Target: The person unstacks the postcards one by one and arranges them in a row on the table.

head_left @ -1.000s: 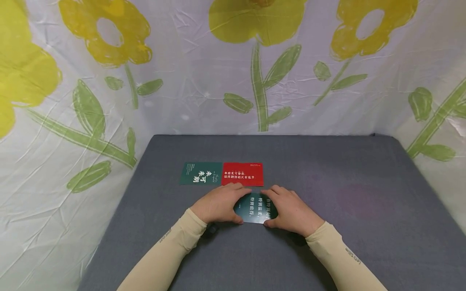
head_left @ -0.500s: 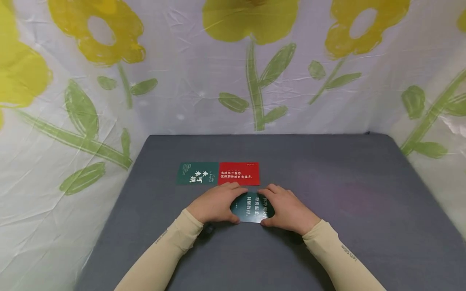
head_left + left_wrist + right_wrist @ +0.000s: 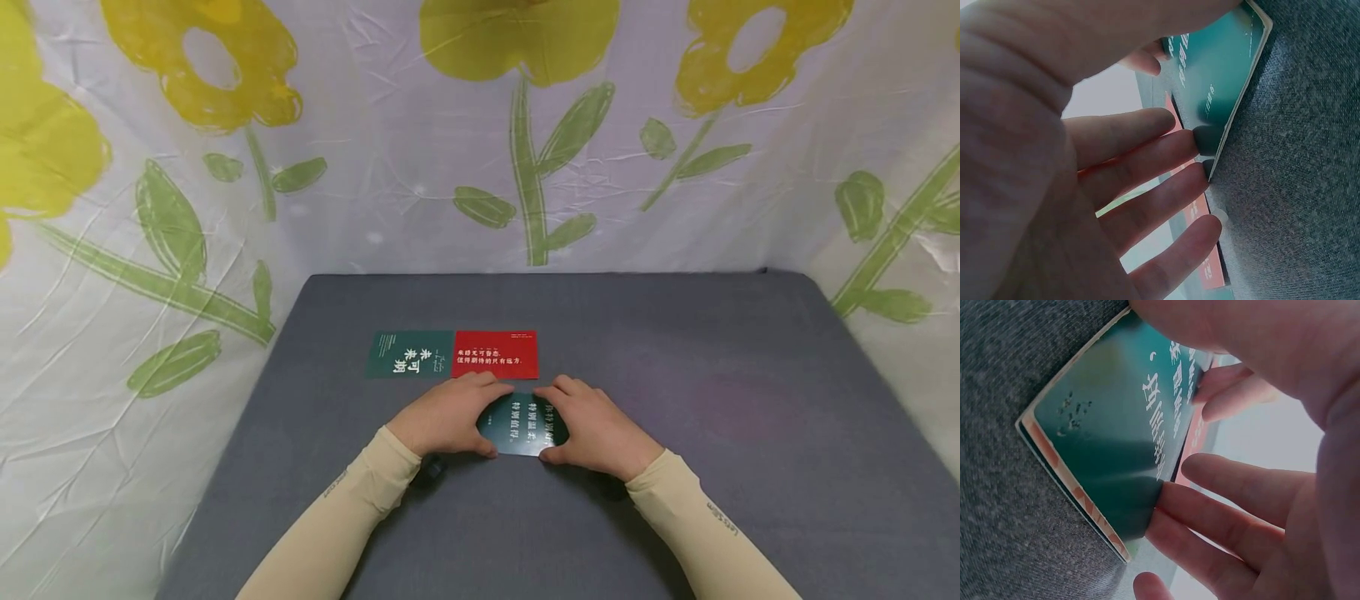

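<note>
A stack of cards (image 3: 522, 425) with a dark green top card and white lettering lies on the grey table (image 3: 712, 375). My left hand (image 3: 450, 417) cups its left side, fingers at the far edge and thumb at the near edge. My right hand (image 3: 596, 425) cups its right side the same way. In the left wrist view the fingertips (image 3: 1200, 140) touch the side of the stack (image 3: 1225, 69). From the right wrist, the stack (image 3: 1116, 444) shows its layered edges. Just beyond the hands, a green card (image 3: 408, 354) and a red card (image 3: 495, 353) lie flat side by side.
A white sheet with yellow flowers (image 3: 525, 125) hangs behind the table and along both sides. Bare grey surface spreads to the right of the hands and in front of them.
Both hands and the stack stay where they were; only the head view has shifted slightly.
</note>
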The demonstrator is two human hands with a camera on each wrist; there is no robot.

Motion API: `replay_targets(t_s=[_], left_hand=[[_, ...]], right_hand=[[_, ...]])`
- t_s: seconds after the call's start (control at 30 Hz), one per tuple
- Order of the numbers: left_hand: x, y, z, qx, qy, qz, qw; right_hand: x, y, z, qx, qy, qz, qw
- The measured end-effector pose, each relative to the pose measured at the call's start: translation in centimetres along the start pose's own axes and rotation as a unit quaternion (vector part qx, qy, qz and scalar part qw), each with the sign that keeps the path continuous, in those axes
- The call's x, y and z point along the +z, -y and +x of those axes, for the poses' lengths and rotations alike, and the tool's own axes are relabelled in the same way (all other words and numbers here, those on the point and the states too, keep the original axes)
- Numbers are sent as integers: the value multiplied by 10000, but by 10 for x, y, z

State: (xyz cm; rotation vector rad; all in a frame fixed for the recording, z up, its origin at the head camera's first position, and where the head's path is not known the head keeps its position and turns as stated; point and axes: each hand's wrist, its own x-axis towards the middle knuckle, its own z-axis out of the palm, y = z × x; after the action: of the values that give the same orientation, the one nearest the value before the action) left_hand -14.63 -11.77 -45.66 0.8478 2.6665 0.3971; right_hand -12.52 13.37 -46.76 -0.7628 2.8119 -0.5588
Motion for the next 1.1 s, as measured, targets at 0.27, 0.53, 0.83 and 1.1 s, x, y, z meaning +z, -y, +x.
replay_targets(t_s=[0.27, 0.53, 0.83, 1.1], left_hand=[[-2, -1, -1, 35, 20, -24, 10000], [-1, 1, -1, 101, -16, -2, 9999], [-3, 3, 0, 82, 34, -175, 9998], [-9, -9, 20, 325, -229, -54, 9992]], right_hand=[[1, -1, 0, -14, 0, 33, 10000], [0, -2, 0, -93, -46, 49, 9999], [-5, -2, -1, 49, 4, 216, 9998], [-26, -17, -3, 85, -154, 150, 9997]])
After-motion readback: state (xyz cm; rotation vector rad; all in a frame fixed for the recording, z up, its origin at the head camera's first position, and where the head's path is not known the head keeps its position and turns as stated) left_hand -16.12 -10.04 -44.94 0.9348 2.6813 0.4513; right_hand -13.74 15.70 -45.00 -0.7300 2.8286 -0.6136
